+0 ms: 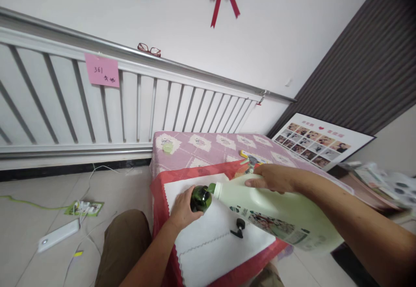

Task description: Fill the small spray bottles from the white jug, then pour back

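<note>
My left hand [184, 208] is wrapped round a small dark green bottle [200, 200], its mouth turned toward the right. In my right hand [271, 178] is a large pale green jug [286, 217], gripped at its upper side and tipped nearly level. Its green spout [212, 188] meets the bottle's mouth; whether liquid is flowing I cannot tell. A black pump head [239, 228] lies on the white cloth [208, 248] below the jug. Behind the jug's neck, partly hidden by my right hand, are a few small items. A pale green cap [168, 147] sits at the table's far left corner.
The table has a pink patterned cover [211, 142] with a red cloth [159, 217] over it. A radiator [195, 105] runs behind. A power strip [85, 208] and cables lie on the floor at left. A photo board [320, 142] leans at right.
</note>
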A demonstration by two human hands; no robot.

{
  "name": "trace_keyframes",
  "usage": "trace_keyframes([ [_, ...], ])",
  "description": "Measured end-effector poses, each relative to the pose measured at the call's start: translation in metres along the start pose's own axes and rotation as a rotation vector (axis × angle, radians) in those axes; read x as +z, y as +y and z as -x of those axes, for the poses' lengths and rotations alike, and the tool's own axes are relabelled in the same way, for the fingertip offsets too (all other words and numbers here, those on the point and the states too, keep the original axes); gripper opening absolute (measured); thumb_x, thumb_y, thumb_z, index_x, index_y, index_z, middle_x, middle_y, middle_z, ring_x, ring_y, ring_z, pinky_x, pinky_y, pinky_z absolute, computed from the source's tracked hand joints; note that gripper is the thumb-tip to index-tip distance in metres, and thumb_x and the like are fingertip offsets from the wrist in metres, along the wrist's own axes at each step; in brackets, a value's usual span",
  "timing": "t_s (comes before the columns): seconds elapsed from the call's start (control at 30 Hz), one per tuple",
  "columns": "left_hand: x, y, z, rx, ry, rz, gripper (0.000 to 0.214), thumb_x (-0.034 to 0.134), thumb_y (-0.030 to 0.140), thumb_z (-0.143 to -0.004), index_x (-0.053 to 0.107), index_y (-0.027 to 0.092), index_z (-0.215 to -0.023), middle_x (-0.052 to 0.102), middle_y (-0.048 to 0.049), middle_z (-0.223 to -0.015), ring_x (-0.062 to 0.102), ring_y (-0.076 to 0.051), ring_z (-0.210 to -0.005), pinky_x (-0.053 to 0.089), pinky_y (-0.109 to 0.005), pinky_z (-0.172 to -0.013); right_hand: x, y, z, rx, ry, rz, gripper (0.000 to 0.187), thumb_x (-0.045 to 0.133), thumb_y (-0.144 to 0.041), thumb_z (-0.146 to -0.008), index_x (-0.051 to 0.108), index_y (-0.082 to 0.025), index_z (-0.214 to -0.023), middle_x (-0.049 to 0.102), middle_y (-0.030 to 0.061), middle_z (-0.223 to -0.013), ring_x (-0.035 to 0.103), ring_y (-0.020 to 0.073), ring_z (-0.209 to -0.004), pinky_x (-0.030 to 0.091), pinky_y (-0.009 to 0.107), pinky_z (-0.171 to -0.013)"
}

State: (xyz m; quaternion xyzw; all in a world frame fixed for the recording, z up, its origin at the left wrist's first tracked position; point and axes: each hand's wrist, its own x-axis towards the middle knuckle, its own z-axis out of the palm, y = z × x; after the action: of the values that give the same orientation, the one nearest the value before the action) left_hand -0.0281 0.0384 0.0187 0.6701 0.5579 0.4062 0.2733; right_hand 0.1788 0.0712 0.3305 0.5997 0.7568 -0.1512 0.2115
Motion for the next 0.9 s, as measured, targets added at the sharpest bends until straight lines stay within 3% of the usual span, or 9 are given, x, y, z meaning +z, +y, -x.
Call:
trace_keyframes([
  [0.83, 0.0027, -0.0038, -0.0011, 0.021, 0.021, 0.027, 0.094, 0.075, 0.033, -0.060, 0.032, 0.023, -0.143, 0.046, -0.0087, -0.145, 0.044, -0.030, -0.131, 0.032, -0.044, -0.112, 0.0025, 0.0009, 0.0003, -0.015, 0.058, -0.090, 0.039, 0.061, -0.059, -0.072, 0.059, -0.020, -0.069, 0.058, 0.0038, -0.058, 0.052, 0.0171, -0.042, 0.039, 0.030, -0.043],
  [0.9, 0.0027, -0.0042, -0.0014, 0.026, 0.021, 0.024, 0.094, 0.075, 0.033, -0.060, 0.031, 0.023, -0.143, 0.047, -0.0092, -0.144, 0.044, -0.030, -0.131, 0.031, -0.045, -0.112, 0.0030, 0.0016, 0.0001, -0.055, 0.125, -0.107, 0.039, 0.063, -0.058, -0.069, 0.059, -0.020, -0.065, 0.057, 0.0029, -0.054, 0.052, 0.0170, -0.039, 0.039, 0.031, -0.041],
])
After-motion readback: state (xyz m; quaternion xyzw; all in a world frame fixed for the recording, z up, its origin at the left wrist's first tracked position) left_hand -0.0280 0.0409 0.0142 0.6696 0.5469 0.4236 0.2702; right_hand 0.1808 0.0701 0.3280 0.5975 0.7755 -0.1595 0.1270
